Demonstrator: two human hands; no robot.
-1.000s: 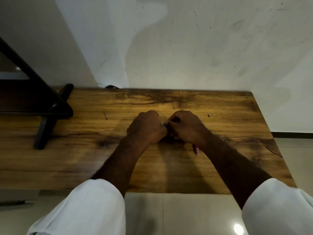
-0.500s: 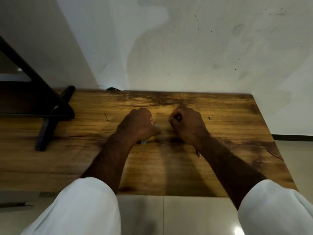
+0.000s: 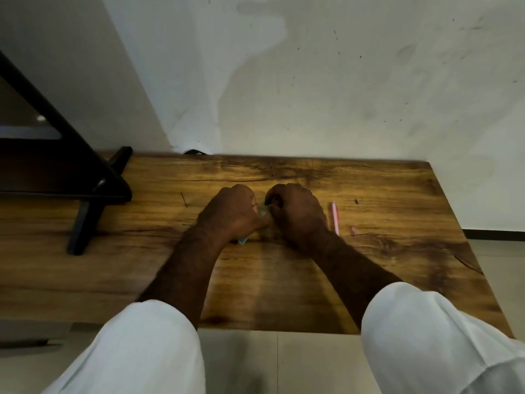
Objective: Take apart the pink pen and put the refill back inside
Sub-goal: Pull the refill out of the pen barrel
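On the table [image 3: 383, 265], the left hand [image 3: 231, 214], with a pen part [image 3: 243, 240] in it, sits just left of the right hand [image 3: 298, 214]. A pen [image 3: 335, 218] lies just right of that hand, a small piece [image 3: 353, 230] beyond it. A stand [image 3: 93, 194] rests at far left

Table [image 3: 284, 294]: wooden, warm brown top with dark grain and knots; far edge against the wall, near edge above the floor.
Wall [image 3: 341, 95]: pale, scuffed, dotted with dark specks and smudges.
Black stand [image 3: 93, 194]: dark frame with a slanted bar, standing on the table's left part.
Floor [image 3: 241, 362]: light tiles, one grout line running towards the table.
Thin dark mark [image 3: 184, 199]: short line on the tabletop, between the stand and the middle.
Dark speck [image 3: 356, 201]: small, on the table's right part.
Black object [image 3: 194, 152]: at the table's far edge by the wall; cannot tell what.
Teal piece [image 3: 243, 240]: only a small end shows, the rest hidden.
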